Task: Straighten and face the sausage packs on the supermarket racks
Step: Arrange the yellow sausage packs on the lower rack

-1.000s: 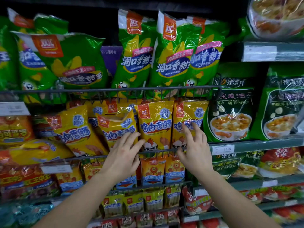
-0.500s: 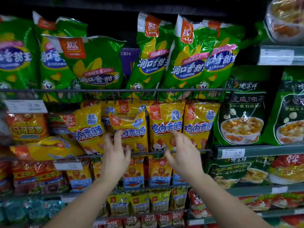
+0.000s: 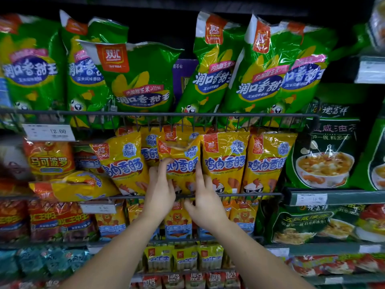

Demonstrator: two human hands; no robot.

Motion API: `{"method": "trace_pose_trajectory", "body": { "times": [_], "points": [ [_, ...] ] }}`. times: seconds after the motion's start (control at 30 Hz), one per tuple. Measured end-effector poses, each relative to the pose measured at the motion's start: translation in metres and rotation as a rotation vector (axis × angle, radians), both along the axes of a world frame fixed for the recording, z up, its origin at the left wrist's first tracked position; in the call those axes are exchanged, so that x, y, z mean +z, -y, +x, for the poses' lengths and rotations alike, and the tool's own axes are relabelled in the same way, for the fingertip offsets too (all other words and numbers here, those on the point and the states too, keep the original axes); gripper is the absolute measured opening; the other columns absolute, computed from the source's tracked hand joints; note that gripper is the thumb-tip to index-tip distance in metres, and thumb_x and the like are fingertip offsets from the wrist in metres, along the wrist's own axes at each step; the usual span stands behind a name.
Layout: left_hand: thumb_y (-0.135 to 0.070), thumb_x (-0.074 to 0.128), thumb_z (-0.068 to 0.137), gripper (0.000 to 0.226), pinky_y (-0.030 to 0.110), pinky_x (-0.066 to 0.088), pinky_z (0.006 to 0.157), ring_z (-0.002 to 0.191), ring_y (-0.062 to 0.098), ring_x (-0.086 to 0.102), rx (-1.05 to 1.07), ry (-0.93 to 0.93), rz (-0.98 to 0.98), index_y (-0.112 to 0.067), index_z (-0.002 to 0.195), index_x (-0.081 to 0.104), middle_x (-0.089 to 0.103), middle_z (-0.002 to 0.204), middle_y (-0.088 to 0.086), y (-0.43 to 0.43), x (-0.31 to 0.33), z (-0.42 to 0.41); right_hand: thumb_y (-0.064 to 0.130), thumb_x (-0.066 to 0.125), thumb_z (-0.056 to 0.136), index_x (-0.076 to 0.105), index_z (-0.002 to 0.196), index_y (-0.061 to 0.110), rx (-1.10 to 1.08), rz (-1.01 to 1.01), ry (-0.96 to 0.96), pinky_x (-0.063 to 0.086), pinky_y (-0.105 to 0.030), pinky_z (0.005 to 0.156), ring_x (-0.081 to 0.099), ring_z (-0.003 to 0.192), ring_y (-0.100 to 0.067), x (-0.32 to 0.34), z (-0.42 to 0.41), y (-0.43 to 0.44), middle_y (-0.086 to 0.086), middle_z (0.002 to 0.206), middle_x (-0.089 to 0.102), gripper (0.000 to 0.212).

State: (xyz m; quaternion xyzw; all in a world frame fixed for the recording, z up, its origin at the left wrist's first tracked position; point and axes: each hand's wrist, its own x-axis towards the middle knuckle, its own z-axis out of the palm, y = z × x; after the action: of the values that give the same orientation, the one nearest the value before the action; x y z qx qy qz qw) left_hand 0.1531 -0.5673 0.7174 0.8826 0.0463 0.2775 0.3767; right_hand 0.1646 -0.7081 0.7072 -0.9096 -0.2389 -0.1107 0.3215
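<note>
Yellow glossy plastic chicken-sausage pack (image 3: 180,163), middle wire rack (image 3: 239,194), third in its row, top crumpled and sagging forward. Left hand (image 3: 159,193) and right hand (image 3: 205,202) pinch its lower edges, fingers spread. Advice: lift gently, flatten the folded header, seat upright, label flush with neighbouring yellow packs (image 3: 224,161).
</note>
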Motion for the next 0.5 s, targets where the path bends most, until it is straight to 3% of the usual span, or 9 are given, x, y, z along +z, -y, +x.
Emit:
{"method": "trace_pose_trajectory", "body": {
  "times": [0.1, 0.5],
  "points": [
    [-0.001, 0.049, 0.095, 0.056, 0.041, 0.052, 0.064, 0.073, 0.020, 0.058, 0.027, -0.018, 0.005, -0.040, 0.131, 0.030, 0.043, 0.122, 0.004, -0.001, 0.007, 0.004, 0.030, 0.055, 0.092, -0.016, 0.155, 0.031, -0.051, 0.039, -0.028, 0.054, -0.038, 0.069, 0.056, 0.086, -0.024, 0.004, 0.003, -0.007, -0.008, 0.129, 0.036, 0.095],
    [-0.005, 0.047, 0.095, 0.048, 0.048, 0.050, 0.070, 0.075, 0.024, 0.056, 0.028, -0.122, 0.073, -0.042, 0.121, 0.032, 0.045, 0.114, 0.006, -0.010, 0.024, 0.015, 0.028, 0.052, 0.095, -0.010, 0.157, 0.015, -0.167, -0.018, 0.011, 0.043, -0.034, 0.061, 0.057, 0.079, -0.032, 0.009, 0.006, -0.020, -0.017, 0.128, 0.038, 0.088]
  ]
}}
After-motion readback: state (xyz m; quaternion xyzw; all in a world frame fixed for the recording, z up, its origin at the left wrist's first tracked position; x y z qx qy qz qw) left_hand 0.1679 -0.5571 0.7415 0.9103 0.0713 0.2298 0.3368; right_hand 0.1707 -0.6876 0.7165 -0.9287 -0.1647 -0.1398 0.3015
